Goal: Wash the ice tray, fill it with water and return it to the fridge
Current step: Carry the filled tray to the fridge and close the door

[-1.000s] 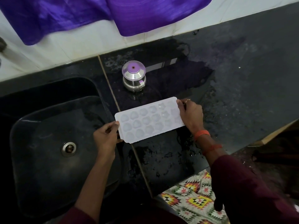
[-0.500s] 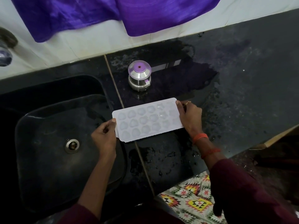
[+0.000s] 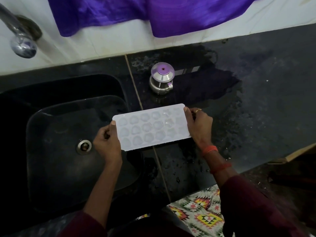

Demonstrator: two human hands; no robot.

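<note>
The left hand (image 3: 106, 144) and the right hand (image 3: 200, 127) held the white ice tray (image 3: 150, 127) level between them.
Each grip was clamped on one short end, thumb on top and fingers curled at the edge, both forearms reaching forward. The tray was over the right edge of the sink (image 3: 59, 168) and the wet dark surface (image 3: 256, 100), near a small steel pot (image 3: 161, 79).

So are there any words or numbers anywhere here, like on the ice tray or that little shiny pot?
There is no writing to read in this picture.
The ice tray, held by the left hand and right hand: only moulded cups, no letters.
The little steel pot: plain purple lid, no label showing.
The purple cloth: plain.
The patterned cloth: only coloured shapes, no words.
</note>
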